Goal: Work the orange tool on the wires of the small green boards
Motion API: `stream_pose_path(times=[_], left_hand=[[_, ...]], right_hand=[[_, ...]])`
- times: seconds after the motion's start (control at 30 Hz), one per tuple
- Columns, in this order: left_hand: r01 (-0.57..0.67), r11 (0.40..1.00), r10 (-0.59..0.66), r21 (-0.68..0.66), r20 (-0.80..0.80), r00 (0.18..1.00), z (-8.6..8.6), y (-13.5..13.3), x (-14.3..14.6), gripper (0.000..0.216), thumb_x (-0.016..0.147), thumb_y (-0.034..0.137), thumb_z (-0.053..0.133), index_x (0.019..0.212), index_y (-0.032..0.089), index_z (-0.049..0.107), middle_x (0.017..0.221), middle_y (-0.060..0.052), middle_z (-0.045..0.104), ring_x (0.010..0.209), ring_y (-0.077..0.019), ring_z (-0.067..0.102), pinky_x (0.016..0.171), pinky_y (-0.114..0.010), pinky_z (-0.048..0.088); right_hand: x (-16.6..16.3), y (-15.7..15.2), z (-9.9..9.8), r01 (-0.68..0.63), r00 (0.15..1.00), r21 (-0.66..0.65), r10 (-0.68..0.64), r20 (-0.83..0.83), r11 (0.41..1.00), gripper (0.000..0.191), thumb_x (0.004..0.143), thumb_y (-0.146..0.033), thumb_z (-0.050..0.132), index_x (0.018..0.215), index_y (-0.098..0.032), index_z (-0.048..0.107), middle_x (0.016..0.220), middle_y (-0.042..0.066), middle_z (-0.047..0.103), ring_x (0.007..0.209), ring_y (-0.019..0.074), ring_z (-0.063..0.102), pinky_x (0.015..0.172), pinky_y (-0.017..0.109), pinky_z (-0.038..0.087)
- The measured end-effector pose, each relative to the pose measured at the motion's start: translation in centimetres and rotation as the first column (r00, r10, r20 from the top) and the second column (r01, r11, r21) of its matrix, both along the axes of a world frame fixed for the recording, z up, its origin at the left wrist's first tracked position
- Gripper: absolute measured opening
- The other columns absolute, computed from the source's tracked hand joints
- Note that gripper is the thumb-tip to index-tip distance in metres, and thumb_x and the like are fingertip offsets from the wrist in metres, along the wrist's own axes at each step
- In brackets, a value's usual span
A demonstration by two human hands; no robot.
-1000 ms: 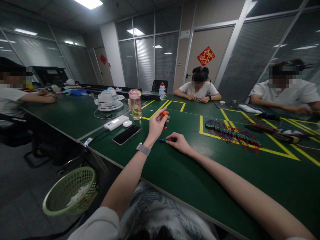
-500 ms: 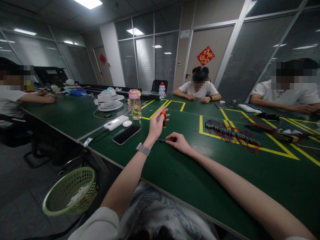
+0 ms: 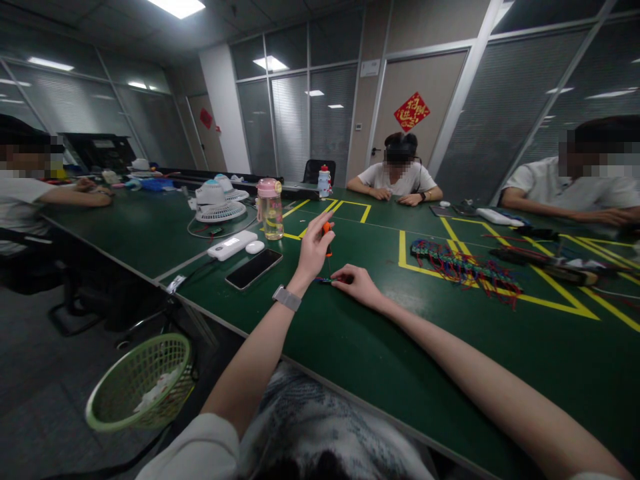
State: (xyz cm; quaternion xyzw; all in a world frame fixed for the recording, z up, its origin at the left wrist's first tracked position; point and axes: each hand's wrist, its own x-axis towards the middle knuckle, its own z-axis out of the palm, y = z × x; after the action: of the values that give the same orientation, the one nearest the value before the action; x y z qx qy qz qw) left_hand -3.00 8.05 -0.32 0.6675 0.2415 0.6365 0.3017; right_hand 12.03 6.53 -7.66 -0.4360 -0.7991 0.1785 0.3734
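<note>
My left hand (image 3: 316,248) is closed around the orange and black handle of a screwdriver (image 3: 328,231), which stands upright with its thin shaft pointing down. The shaft's tip meets a small green terminal block with wires (image 3: 324,280) lying on the table. My right hand (image 3: 356,285) pinches that block from the right side, its wrist low over the tabletop. The fingers of my right hand hide much of the block. A phone (image 3: 254,269) lies to the left of my left hand.
Many wired green blocks (image 3: 465,270) lie in a row to the right, inside yellow tape. A pink-lidded bottle (image 3: 271,208), a white power bank (image 3: 233,245) and white fans (image 3: 219,200) stand left. A green basket (image 3: 95,417) is below the table edge. Several people sit around the table.
The fingers of my left hand have turned and curled about the screwdriver handle, with the thumb now across it. My right hand and the terminal block stay in place.
</note>
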Motion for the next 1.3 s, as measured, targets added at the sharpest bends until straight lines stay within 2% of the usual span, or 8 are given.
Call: stream_pose_path(times=[0.13, 0.33, 0.6, 0.7, 0.9, 1.03, 1.17, 1.3], left_hand=[[0.072, 0.994, -0.067, -0.081, 0.062, 0.996, -0.17, 0.11, 0.26, 0.041, 0.085, 0.025, 0.05, 0.126, 0.025, 0.05, 0.123, -0.008, 0.054, 0.091, -0.0148, 0.062, 0.074, -0.029, 0.055], [-0.209, 0.976, 0.213, 0.067, -0.053, 0.976, 0.25, -0.45, -0.32, 0.026, 0.077, 0.031, 0.065, 0.102, 0.023, 0.066, 0.095, -0.003, 0.058, 0.082, -0.0128, 0.055, 0.076, -0.025, 0.05], [0.167, 0.981, -0.158, -0.103, 0.093, 0.983, -0.08, 0.3, 0.08, 0.041, 0.089, 0.023, 0.037, 0.129, 0.026, 0.048, 0.13, -0.007, 0.051, 0.103, -0.0178, 0.059, 0.08, -0.031, 0.053], [0.111, 0.99, -0.104, -0.092, 0.071, 0.992, -0.26, 0.3, 0.25, 0.042, 0.087, 0.025, 0.046, 0.128, 0.024, 0.048, 0.124, -0.008, 0.056, 0.094, -0.0161, 0.062, 0.077, -0.03, 0.054], [-0.178, 0.98, 0.185, 0.086, -0.083, 0.979, 0.08, -0.42, -0.16, 0.033, 0.076, 0.029, 0.066, 0.109, 0.024, 0.065, 0.104, -0.005, 0.055, 0.092, -0.0142, 0.056, 0.076, -0.024, 0.051], [-0.073, 0.997, 0.073, 0.029, -0.014, 0.997, 0.18, -0.25, -0.12, 0.03, 0.087, 0.029, 0.05, 0.113, 0.025, 0.062, 0.121, -0.007, 0.049, 0.103, -0.0166, 0.056, 0.078, -0.025, 0.052], [0.108, 0.991, -0.104, -0.08, 0.057, 0.993, -0.01, 0.01, 0.21, 0.037, 0.09, 0.031, 0.042, 0.125, 0.024, 0.052, 0.123, -0.008, 0.053, 0.089, -0.0145, 0.062, 0.072, -0.028, 0.055], [-0.084, 0.996, 0.084, 0.0, -0.027, 0.996, -0.1, -0.12, 0.07, 0.032, 0.083, 0.033, 0.057, 0.113, 0.024, 0.061, 0.1, -0.005, 0.057, 0.083, -0.0125, 0.058, 0.071, -0.025, 0.052]], right_hand=[[-0.02, -0.03, 0.01, -0.001, 1.0, -0.004, 0.001, -0.008, 1.0, 0.015, 0.074, -0.022, 0.065, 0.086, -0.016, 0.072, 0.074, 0.003, 0.059, 0.065, 0.0126, 0.054, 0.062, 0.026, 0.044], [0.05, -0.09, 0.06, -0.001, 1.0, -0.006, 0.001, 0.001, 1.0, 0.015, 0.075, -0.022, 0.065, 0.087, -0.016, 0.071, 0.075, 0.003, 0.06, 0.066, 0.0129, 0.054, 0.062, 0.026, 0.044], [0.02, -0.1, 0.12, 0.002, 1.0, -0.012, -0.002, 0.0, 1.0, 0.015, 0.075, -0.022, 0.065, 0.087, -0.016, 0.071, 0.075, 0.003, 0.059, 0.066, 0.0126, 0.054, 0.063, 0.026, 0.045], [0.04, -0.05, 0.04, 0.001, 1.0, -0.005, -0.001, 0.006, 1.0, 0.015, 0.075, -0.022, 0.065, 0.086, -0.016, 0.072, 0.075, 0.003, 0.059, 0.066, 0.0126, 0.054, 0.063, 0.026, 0.044], [-0.03, -0.14, 0.11, 0.013, 1.0, -0.009, -0.013, 0.003, 1.0, 0.014, 0.074, -0.022, 0.065, 0.086, -0.016, 0.072, 0.076, 0.003, 0.06, 0.066, 0.0128, 0.054, 0.063, 0.026, 0.044], [-0.04, -0.21, 0.24, 0.006, 1.0, -0.008, -0.006, 0.001, 1.0, 0.014, 0.074, -0.022, 0.065, 0.086, -0.017, 0.072, 0.075, 0.003, 0.06, 0.066, 0.0129, 0.054, 0.063, 0.026, 0.044], [0.03, -0.14, 0.19, -0.001, 1.0, -0.006, 0.001, 0.001, 1.0, 0.014, 0.074, -0.023, 0.065, 0.086, -0.017, 0.072, 0.076, 0.003, 0.06, 0.067, 0.0131, 0.054, 0.064, 0.027, 0.044], [0.07, -0.1, 0.14, 0.0, 1.0, -0.003, 0.0, 0.004, 1.0, 0.014, 0.075, -0.022, 0.065, 0.087, -0.017, 0.072, 0.077, 0.004, 0.061, 0.068, 0.0134, 0.054, 0.064, 0.027, 0.045]])
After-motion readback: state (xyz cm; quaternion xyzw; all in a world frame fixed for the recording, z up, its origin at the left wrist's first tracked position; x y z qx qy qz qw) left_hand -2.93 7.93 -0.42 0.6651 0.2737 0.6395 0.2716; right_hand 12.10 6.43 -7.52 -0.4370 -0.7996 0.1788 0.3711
